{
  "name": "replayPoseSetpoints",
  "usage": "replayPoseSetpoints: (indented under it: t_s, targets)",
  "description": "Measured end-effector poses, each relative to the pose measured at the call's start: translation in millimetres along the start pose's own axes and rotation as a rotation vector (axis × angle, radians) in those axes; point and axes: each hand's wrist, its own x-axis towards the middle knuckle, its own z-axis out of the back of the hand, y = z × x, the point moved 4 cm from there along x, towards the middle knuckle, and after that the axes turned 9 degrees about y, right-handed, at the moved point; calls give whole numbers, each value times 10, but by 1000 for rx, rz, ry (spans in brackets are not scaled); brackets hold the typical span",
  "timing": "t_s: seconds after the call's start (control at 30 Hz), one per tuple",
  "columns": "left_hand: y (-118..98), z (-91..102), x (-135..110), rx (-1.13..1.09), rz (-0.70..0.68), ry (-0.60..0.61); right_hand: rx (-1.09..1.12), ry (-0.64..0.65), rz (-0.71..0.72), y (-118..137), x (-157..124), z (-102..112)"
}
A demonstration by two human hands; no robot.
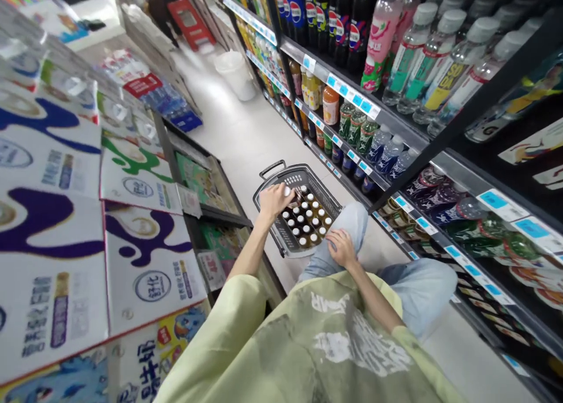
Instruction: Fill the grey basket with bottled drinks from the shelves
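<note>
A dark grey shopping basket stands on the floor in front of my knees, its handle folded to the far end. Rows of white-capped bottles with dark or amber contents fill it. My left hand reaches into the far left part of the basket, fingers closed around a white-capped bottle; my fingers hide much of that bottle. On the knee of my light blue jeans lies my right hand, holding nothing, its fingers stretched out.
Drink shelves line the right side. On the left are stacked white milk cartons and a low display rack. Farther along the aisle are a white bin, packs of bottled water and a red stool.
</note>
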Motion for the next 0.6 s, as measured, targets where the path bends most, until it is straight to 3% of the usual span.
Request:
replayPoseSetpoints:
  t_s: [0.13, 0.27, 0.43, 0.6]
  targets:
    - [444, -176, 507, 86, 107, 90, 32, -87, 42, -87, -71, -97]
    - [711, -497, 925, 155, 244, 184, 85, -39, 20, -123, -58, -109]
    - [884, -1075, 1283, 99, 331, 314, 66, 55, -38, -188, -49, -163]
    - [911, -1572, 1486, 75, 429, 294, 49, -10, 8, -246, -74, -228]
